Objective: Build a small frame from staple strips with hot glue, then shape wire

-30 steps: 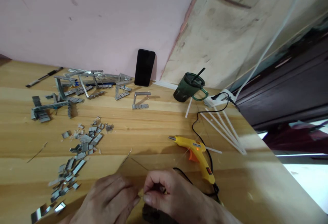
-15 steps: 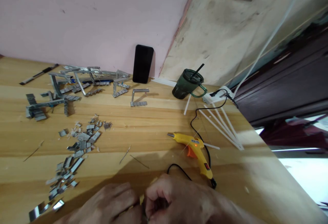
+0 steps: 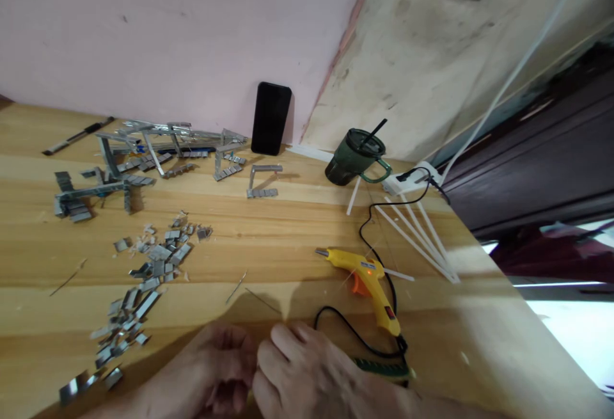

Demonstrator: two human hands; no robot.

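Note:
My left hand [image 3: 218, 368] is at the bottom of the head view with its fingers curled inward. Beside it, fingertips nearly touching, my right hand [image 3: 304, 371] is closed, its knuckles toward the camera. Whatever the fingers pinch between them is hidden. A dark green strip with a toothed edge [image 3: 381, 366] shows by my right wrist, partly covered. Two thin wires [image 3: 236, 286] lie on the wood just beyond my hands. To the right, a yellow glue gun [image 3: 369, 268] with an orange trigger rests on its side, its small light glowing.
Loose staple pieces [image 3: 158, 265] are scattered at left. Small frames built of staples [image 3: 263, 181] stand behind, near a phone [image 3: 271, 118] against the wall. At right are a green mug [image 3: 352, 158], a power strip [image 3: 412, 179], white glue sticks [image 3: 417, 240] and a black cord [image 3: 345, 329].
My right hand has turned over, knuckles now up, and moved slightly left. The left hand has shifted and rolled its fingers inward. The green toothed strip has come into view.

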